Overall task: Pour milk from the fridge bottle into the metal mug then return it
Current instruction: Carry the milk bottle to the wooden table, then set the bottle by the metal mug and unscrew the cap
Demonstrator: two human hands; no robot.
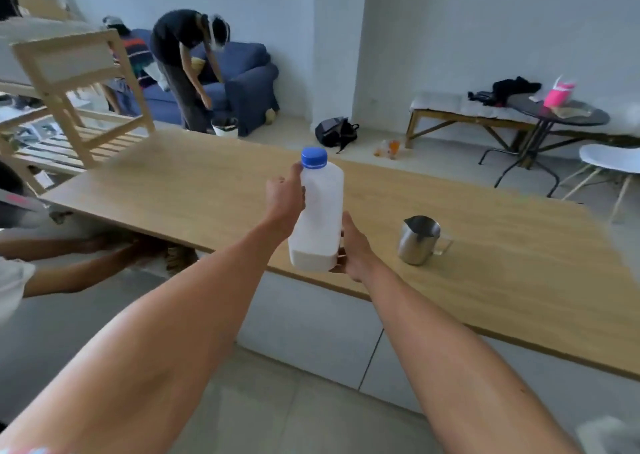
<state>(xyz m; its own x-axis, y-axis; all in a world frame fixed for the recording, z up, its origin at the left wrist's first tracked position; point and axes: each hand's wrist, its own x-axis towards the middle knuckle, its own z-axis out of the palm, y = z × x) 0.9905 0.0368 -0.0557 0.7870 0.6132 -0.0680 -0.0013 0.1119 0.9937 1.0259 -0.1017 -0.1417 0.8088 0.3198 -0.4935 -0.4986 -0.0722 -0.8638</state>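
Bottle (317,214) upright over near table (180,183) edge — left hand (284,200) gripping shoulder below blue cap (314,157), right hand (353,249) cupping base. Mug (419,240) on light wood table, just right of bottle, apart. Beyond — blue sofa (242,86), bench (457,109), round dark side table (554,110), grey floor (294,401).

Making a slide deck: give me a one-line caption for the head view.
Both hands hold a capped milk bottle above the wooden table, beside the metal mug.
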